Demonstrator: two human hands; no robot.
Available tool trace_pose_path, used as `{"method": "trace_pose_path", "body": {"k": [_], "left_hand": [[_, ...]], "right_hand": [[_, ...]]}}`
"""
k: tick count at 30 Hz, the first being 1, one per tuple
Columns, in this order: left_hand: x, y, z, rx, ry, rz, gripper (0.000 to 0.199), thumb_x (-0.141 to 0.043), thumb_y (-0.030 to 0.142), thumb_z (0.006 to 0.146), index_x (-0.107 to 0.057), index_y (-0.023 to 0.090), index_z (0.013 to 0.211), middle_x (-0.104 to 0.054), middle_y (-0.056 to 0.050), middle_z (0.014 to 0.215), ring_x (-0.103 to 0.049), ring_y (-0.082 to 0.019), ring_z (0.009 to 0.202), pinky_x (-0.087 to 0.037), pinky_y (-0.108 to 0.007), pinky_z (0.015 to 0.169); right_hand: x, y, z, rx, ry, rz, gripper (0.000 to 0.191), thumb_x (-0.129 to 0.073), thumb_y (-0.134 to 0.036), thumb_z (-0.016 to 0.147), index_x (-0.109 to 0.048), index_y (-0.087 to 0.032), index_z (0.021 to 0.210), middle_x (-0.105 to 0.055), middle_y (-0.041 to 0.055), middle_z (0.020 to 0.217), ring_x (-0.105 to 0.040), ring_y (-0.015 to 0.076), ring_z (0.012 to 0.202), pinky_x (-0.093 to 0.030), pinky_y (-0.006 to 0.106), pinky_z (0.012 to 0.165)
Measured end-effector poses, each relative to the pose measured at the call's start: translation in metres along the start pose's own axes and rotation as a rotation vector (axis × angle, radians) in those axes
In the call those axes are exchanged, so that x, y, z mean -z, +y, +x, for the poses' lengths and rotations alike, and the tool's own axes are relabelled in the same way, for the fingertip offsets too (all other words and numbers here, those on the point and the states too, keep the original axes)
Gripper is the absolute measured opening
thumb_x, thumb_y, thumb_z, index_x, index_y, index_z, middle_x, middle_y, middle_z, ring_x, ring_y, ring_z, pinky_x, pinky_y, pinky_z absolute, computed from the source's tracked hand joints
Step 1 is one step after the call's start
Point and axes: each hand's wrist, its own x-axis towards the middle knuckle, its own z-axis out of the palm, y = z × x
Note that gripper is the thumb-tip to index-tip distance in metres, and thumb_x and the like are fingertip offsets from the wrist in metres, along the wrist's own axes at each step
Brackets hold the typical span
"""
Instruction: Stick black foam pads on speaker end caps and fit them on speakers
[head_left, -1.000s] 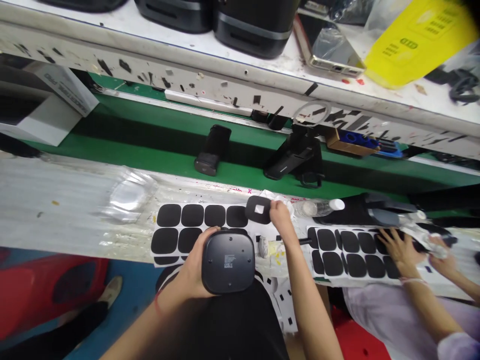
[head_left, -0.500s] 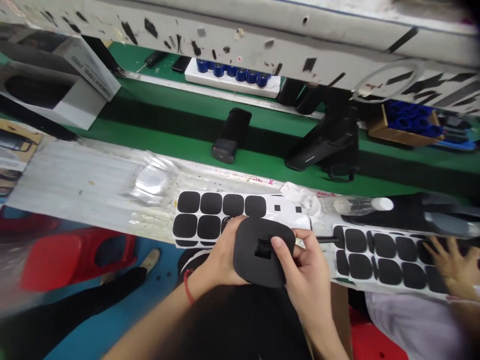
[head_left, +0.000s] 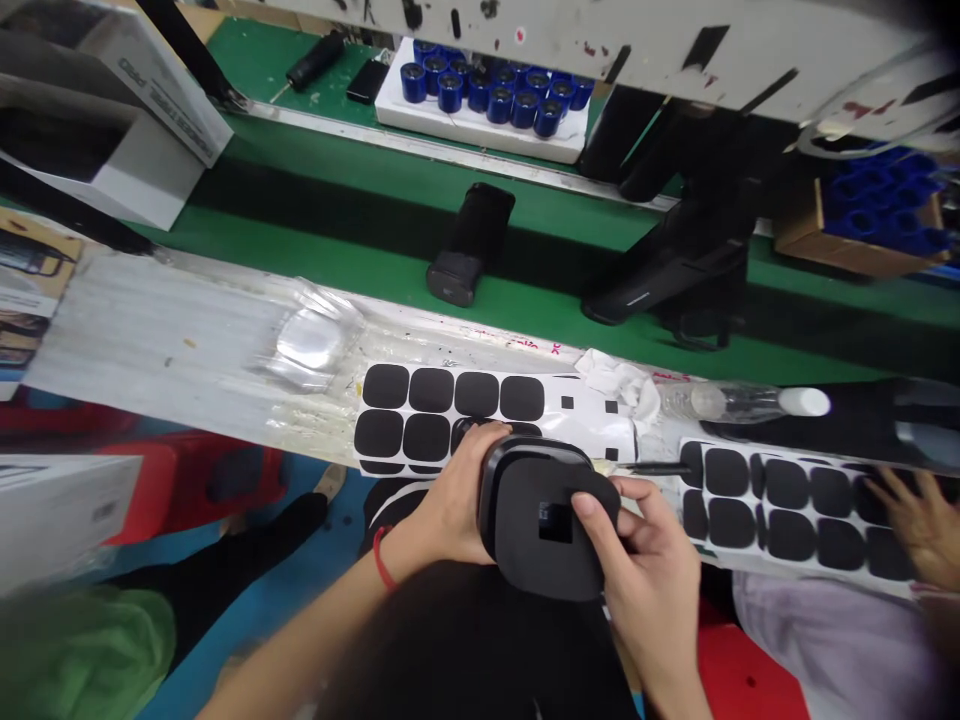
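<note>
The black foam pad with a square cutout now lies flat on the face of the dark rounded device, held over the lap, the left hand curled closed around the device's edge and the right hand partly closed, gripping the pad's edge.

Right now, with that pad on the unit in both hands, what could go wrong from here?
The square-windowed black foam pad could end up slightly off-centre on the rounded black plastic unit, because the right hand's thumb presses near the pad's edge. The left hand also holds the unit over the front edge of the foil-covered bench, so a slip might drop it off the bench.
</note>
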Motion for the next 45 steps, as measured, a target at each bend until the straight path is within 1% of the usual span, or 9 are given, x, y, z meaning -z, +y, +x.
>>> {"method": "trace_pose_path", "body": {"k": [3,10,23,27,36,38,40,42,45], "left_hand": [[-0.001,-0.001,0.0,0.006,-0.03,0.027,0.111,-0.082,0.055,0.068,-0.018,0.021,0.152,-0.044,-0.023,0.145,-0.045,-0.043,0.139,-0.035,-0.063,0.117],[-0.003,-0.002,0.003,-0.023,-0.018,0.019,0.11,-0.081,0.055,0.068,-0.018,0.023,0.152,-0.044,-0.023,0.145,-0.045,-0.044,0.139,-0.035,-0.064,0.116],[-0.002,-0.001,0.004,0.001,-0.003,-0.021,0.107,-0.082,0.052,0.067,-0.022,0.022,0.151,-0.045,-0.022,0.145,-0.046,-0.043,0.138,-0.034,-0.064,0.117],[-0.001,0.002,0.006,-0.001,-0.003,-0.012,0.108,-0.083,0.051,0.066,-0.022,0.021,0.15,-0.046,-0.021,0.143,-0.046,-0.043,0.138,-0.036,-0.062,0.116],[0.001,0.007,0.009,0.0,0.003,-0.003,0.102,-0.079,0.05,0.073,-0.02,0.022,0.151,-0.045,-0.019,0.143,-0.046,-0.04,0.137,-0.037,-0.061,0.116],[0.002,0.008,0.009,0.003,-0.009,0.008,0.106,-0.082,0.05,0.071,-0.019,0.022,0.152,-0.044,-0.02,0.144,-0.045,-0.04,0.138,-0.037,-0.061,0.116],[0.004,0.007,0.008,0.006,-0.028,0.014,0.12,-0.087,0.055,0.064,-0.015,0.022,0.154,-0.04,-0.022,0.146,-0.043,-0.042,0.139,-0.036,-0.062,0.116],[0.006,0.006,0.006,0.004,-0.049,-0.013,0.132,-0.087,0.066,0.055,-0.012,0.023,0.155,-0.035,-0.023,0.15,-0.04,-0.044,0.141,-0.034,-0.064,0.117],[0.007,0.002,0.004,0.014,-0.072,-0.094,0.129,-0.072,0.084,0.059,-0.012,0.025,0.157,-0.03,-0.023,0.154,-0.037,-0.046,0.143,-0.03,-0.066,0.119]], "right_hand": [[0.001,0.003,0.003,0.05,0.039,-0.028,0.039,-0.079,-0.052,0.077,-0.056,-0.023,0.09,-0.068,-0.0011,0.054,-0.059,0.0131,0.043,-0.051,0.019,0.041],[0.003,0.013,0.006,0.137,0.103,-0.1,0.036,-0.079,-0.05,0.078,-0.057,-0.023,0.089,-0.068,-0.0009,0.057,-0.059,0.0125,0.046,-0.051,0.019,0.044],[0.004,0.013,0.006,0.132,0.064,-0.116,0.035,-0.078,-0.048,0.08,-0.056,-0.024,0.091,-0.066,-0.0029,0.056,-0.055,0.0109,0.047,-0.049,0.018,0.045],[0.003,0.014,0.006,0.13,0.059,-0.096,0.034,-0.078,-0.047,0.081,-0.055,-0.024,0.092,-0.063,-0.0043,0.055,-0.052,0.0104,0.046,-0.048,0.018,0.045],[-0.002,0.007,0.007,0.165,0.067,-0.101,0.033,-0.078,-0.047,0.081,-0.055,-0.024,0.088,-0.064,-0.0038,0.054,-0.055,0.0112,0.046,-0.047,0.019,0.044],[-0.004,0.004,0.008,0.176,0.053,-0.1,0.032,-0.077,-0.046,0.082,-0.054,-0.024,0.087,-0.064,-0.0037,0.054,-0.056,0.0113,0.046,-0.046,0.018,0.044],[-0.004,0.003,0.009,0.181,0.041,-0.109,0.031,-0.076,-0.045,0.082,-0.054,-0.024,0.087,-0.065,-0.0036,0.055,-0.057,0.0111,0.046,-0.046,0.017,0.043],[-0.004,0.002,0.009,0.174,0.031,-0.117,0.031,-0.076,-0.045,0.083,-0.055,-0.024,0.088,-0.067,-0.0032,0.056,-0.057,0.0108,0.045,-0.046,0.017,0.042],[-0.003,0.001,0.01,0.163,0.031,-0.127,0.032,-0.076,-0.047,0.082,-0.055,-0.024,0.089,-0.068,-0.0027,0.056,-0.056,0.0109,0.044,-0.047,0.017,0.041]]}}
